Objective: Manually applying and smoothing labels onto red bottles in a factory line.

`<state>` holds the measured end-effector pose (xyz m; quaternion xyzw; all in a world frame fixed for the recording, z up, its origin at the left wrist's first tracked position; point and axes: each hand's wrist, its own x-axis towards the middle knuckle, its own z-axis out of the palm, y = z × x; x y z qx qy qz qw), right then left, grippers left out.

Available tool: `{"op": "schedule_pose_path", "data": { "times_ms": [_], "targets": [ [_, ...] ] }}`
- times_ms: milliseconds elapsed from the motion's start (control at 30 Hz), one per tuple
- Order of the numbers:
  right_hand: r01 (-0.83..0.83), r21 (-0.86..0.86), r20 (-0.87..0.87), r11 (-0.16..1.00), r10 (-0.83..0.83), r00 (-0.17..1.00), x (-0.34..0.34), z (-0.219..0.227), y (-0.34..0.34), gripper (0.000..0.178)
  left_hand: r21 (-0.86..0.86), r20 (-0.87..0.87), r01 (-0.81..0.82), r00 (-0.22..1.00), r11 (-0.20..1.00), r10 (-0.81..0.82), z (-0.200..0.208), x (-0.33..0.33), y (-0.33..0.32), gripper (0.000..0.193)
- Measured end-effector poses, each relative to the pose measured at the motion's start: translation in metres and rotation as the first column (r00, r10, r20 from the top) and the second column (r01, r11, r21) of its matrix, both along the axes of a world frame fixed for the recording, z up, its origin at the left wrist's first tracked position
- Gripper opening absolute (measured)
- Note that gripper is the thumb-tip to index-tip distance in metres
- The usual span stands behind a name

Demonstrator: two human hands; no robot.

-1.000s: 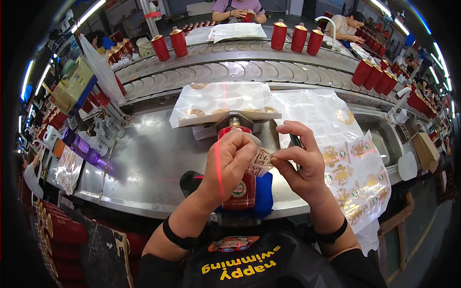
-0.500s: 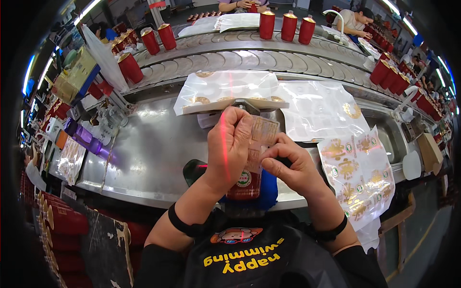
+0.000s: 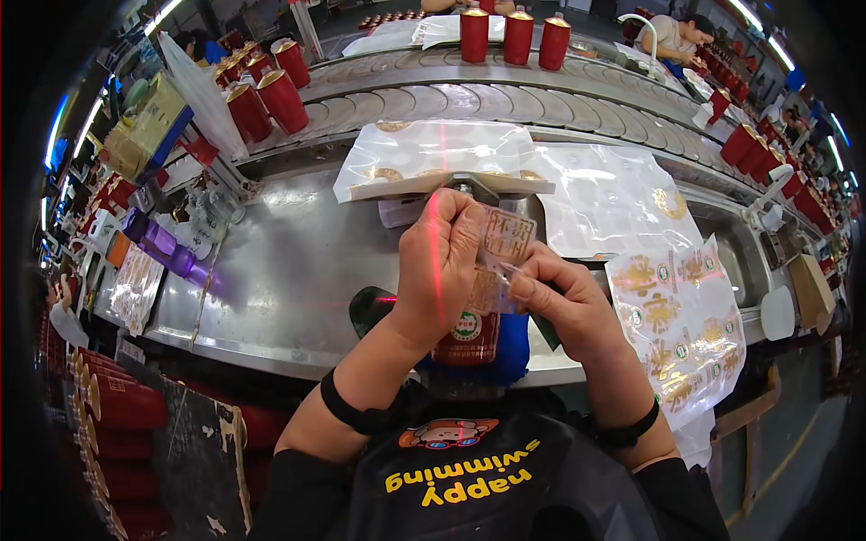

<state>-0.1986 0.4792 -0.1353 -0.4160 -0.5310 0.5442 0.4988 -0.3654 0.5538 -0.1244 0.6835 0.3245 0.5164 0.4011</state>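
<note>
Between my hands is a clear film decal (image 3: 508, 236) with gold square lettering. My left hand (image 3: 439, 261) pinches its left edge. The fingers of my right hand (image 3: 568, 293) are closed on its lower right part, where the film looks creased. Just below lies a dark red bottle (image 3: 466, 341) with a round green and white emblem, resting on a blue cloth (image 3: 514, 347); my hands hide its upper part. A red light line falls across my left hand. To the right hangs a sheet of gold decals (image 3: 677, 325).
White backing sheets (image 3: 433, 153) lie beyond my hands, near a curved-plate conveyor (image 3: 505, 104) carrying red bottles (image 3: 517, 41). A purple bottle (image 3: 162, 248) lies at the left of the steel table (image 3: 271, 261). A sink (image 3: 735, 252) with a tap is at right; a co-worker (image 3: 681, 41) sits beyond.
My right hand has shifted slightly, and the film now bends more near its fingertips. Both hands keep their hold. Red bottles on the conveyor have moved left.
</note>
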Motion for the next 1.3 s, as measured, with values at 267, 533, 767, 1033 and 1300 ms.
{"op": "schedule_pose_path", "data": {
  "times_ms": [267, 533, 767, 1033, 1300],
  "targets": [
    [0.136, 0.072, 0.103, 0.988, -0.143, 0.984, 0.013, 0.015, -0.002, 0.018, -0.05, -0.006, 0.067, 0.998, 0.997, -0.067, 0.005, -0.003, -0.004, 0.018],
    [0.114, 0.278, 0.331, 0.954, -0.207, 0.921, 0.015, 0.02, 0.009, 0.011, -0.081, -0.066, 0.124, 0.989, 0.989, -0.129, 0.013, -0.003, -0.01, 0.018],
    [0.07, 0.633, 0.532, 0.771, -0.498, 0.685, 0.026, 0.026, 0.018, 0.01, -0.239, 0.066, 0.269, 0.963, 0.933, -0.261, 0.005, -0.009, -0.008, 0.017],
    [0.272, 0.187, 0.84, 0.944, -0.297, 0.454, 0.126, -0.019, 0.081, 0.025, -0.316, 0.189, 0.321, 0.944, 0.893, -0.272, 0.011, -0.007, -0.012, 0.017],
    [0.429, 0.123, 0.971, 0.895, -0.02, -0.237, 0.133, -0.025, 0.089, 0.03, -0.049, 0.093, 0.09, 0.992, 0.995, -0.085, 0.004, -0.011, -0.007, 0.016]
  ]
}}
